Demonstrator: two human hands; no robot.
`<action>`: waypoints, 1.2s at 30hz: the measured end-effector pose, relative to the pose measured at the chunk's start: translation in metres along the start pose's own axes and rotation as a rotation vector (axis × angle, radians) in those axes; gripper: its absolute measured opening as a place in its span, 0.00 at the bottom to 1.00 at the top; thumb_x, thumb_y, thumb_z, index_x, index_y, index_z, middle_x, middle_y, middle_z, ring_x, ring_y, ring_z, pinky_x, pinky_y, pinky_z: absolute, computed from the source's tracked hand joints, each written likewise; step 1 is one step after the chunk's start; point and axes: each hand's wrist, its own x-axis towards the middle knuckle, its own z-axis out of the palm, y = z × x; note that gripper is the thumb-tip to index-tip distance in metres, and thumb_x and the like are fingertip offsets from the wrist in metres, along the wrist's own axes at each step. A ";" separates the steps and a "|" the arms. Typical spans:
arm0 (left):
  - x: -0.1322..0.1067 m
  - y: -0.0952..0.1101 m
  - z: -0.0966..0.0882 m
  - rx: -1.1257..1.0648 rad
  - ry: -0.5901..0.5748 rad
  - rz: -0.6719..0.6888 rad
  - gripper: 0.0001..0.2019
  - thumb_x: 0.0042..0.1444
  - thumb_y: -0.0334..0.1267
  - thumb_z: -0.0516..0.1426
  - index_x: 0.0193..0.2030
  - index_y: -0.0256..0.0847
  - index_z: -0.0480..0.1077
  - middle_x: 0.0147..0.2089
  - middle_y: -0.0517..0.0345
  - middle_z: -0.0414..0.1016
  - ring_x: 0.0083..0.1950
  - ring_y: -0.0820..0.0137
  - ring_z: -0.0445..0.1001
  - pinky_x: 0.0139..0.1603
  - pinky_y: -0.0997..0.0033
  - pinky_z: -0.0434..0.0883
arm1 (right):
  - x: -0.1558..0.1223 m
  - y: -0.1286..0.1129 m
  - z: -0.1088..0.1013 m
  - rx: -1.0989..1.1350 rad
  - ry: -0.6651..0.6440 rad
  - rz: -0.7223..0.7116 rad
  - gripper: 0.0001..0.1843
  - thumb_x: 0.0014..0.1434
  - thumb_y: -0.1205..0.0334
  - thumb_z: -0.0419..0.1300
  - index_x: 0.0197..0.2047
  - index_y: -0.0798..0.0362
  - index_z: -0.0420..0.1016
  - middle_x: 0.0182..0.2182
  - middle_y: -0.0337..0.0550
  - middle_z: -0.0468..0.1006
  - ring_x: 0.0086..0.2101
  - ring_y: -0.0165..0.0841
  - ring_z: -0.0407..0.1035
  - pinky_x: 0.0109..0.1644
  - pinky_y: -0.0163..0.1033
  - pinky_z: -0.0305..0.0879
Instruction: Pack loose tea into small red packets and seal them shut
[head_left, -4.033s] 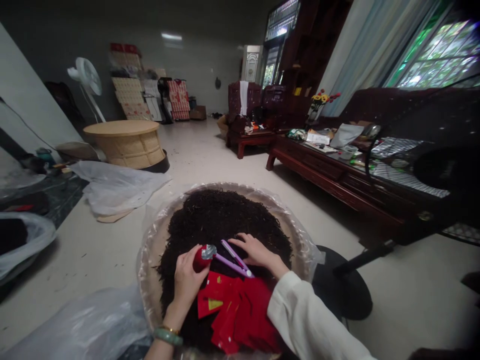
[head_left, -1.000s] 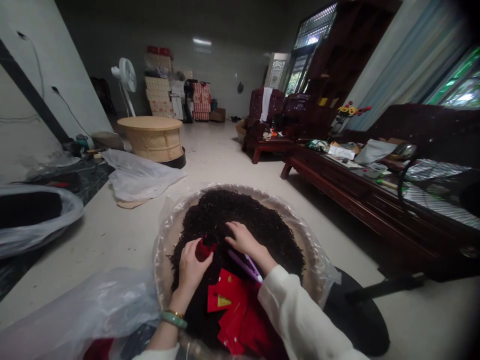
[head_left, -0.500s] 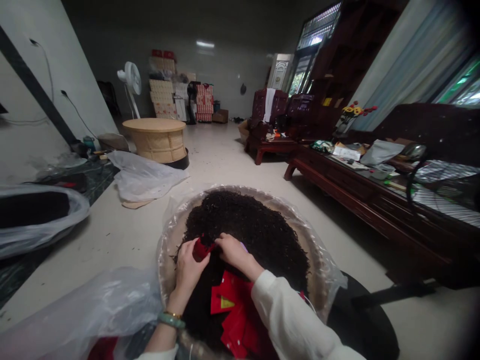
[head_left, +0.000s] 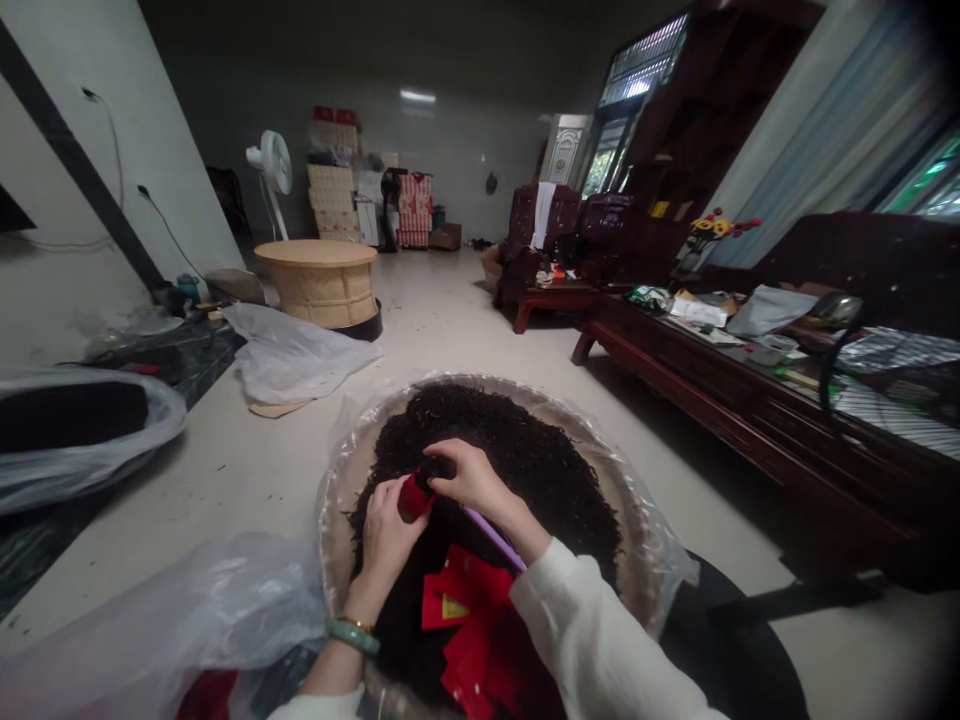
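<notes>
My left hand is wrapped round a small red packet, its opening turned up to the right. At that opening, the fingers of my right hand are closed on a clump of dark, dry leaves, which look like tea. Beneath my right wrist runs a purple handle-like strip; whether the hand grips it I cannot tell. Both hands are above a large round basket lined with clear plastic and heaped with dark tea leaves. Several flat red packets lie on the near part of the heap.
Clear plastic sheeting spreads at the near left. Another plastic-lined container of dark material stands farther left. A low wooden table laden with things runs along the right. Ahead are a round woven table and a white fan.
My right hand has shifted up and slightly right, and dark leaves now show at its fingertips. The red packet has moved a little right with my left hand. More of the purple strip shows.
</notes>
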 end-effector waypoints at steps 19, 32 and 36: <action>-0.001 0.011 0.005 0.084 0.062 -0.013 0.27 0.46 0.41 0.62 0.55 0.38 0.65 0.45 0.47 0.75 0.45 0.56 0.72 0.46 0.56 0.71 | -0.010 0.014 0.017 -0.062 0.044 0.011 0.05 0.55 0.70 0.63 0.33 0.52 0.80 0.29 0.40 0.74 0.30 0.29 0.70 0.36 0.34 0.67; 0.003 0.022 -0.002 -0.060 -0.012 -0.170 0.37 0.38 0.42 0.66 0.58 0.38 0.64 0.44 0.47 0.73 0.48 0.53 0.71 0.50 0.50 0.70 | -0.019 0.008 0.016 -0.195 -0.132 -0.036 0.05 0.56 0.72 0.62 0.33 0.55 0.79 0.33 0.43 0.75 0.33 0.31 0.69 0.38 0.34 0.64; 0.010 0.010 -0.015 -0.482 -0.319 -0.288 0.29 0.40 0.44 0.65 0.51 0.40 0.68 0.46 0.51 0.77 0.47 0.59 0.75 0.52 0.55 0.70 | -0.014 0.016 0.005 0.002 -0.089 -0.017 0.06 0.57 0.72 0.61 0.31 0.55 0.78 0.30 0.40 0.75 0.33 0.29 0.70 0.38 0.33 0.64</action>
